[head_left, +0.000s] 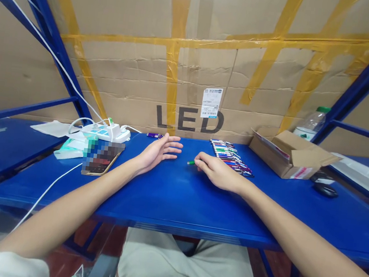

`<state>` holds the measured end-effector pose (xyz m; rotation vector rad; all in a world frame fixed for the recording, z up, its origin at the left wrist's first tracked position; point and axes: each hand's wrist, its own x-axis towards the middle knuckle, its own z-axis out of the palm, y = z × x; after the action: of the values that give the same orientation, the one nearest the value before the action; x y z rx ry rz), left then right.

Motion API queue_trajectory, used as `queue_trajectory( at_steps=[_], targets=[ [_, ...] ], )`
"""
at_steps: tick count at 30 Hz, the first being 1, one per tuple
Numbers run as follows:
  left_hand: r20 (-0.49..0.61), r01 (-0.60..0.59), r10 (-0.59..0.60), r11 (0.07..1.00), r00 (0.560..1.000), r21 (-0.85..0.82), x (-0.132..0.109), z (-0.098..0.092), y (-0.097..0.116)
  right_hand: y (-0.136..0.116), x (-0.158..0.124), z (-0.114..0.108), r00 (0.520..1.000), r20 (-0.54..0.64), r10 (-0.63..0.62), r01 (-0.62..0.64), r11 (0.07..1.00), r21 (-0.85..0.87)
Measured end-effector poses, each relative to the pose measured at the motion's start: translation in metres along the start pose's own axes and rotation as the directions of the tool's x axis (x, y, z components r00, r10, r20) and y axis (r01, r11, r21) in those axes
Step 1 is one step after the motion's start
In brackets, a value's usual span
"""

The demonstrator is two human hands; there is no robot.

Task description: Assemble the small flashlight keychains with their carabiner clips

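My right hand is closed in a pinch around a small green pen-like item, whose green end sticks out to the left of the fingers. Most of that item is hidden in the hand. My left hand is open and holds nothing, palm turned to the right and fingers spread above the blue table. A purple pen-like item lies just behind the left hand. Beyond the right hand, several slim coloured items with shiny metal parts lie in a row, partly covered by the hand.
On the left are a phone, a white power strip with cables and a green-white packet. An open cardboard box, a black mouse and a plastic bottle stand right. A large taped carton closes off the back.
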<state>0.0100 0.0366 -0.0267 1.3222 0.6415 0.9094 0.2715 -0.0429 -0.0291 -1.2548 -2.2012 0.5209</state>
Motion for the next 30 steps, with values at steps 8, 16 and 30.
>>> queue_trajectory(
  at_steps=[8, 16, 30],
  targets=[
    [-0.008, 0.016, -0.017, 0.999, 1.0, -0.037, 0.001, -0.009, 0.002, -0.002, -0.001, -0.006, 1.0, -0.027, 0.008, -0.007, 0.998, 0.068],
    [0.019, 0.026, -0.025, 0.999, 1.0, -0.047, 0.002, -0.014, 0.004, -0.007, -0.002, -0.01, 0.999, -0.024, -0.036, 0.038, 0.997, 0.07],
    [0.053, 0.054, -0.048, 0.991, 0.997, -0.122, 0.0, -0.015, 0.009, -0.01, -0.004, -0.012, 0.996, -0.088, 0.013, -0.015, 0.999, -0.032]
  ],
)
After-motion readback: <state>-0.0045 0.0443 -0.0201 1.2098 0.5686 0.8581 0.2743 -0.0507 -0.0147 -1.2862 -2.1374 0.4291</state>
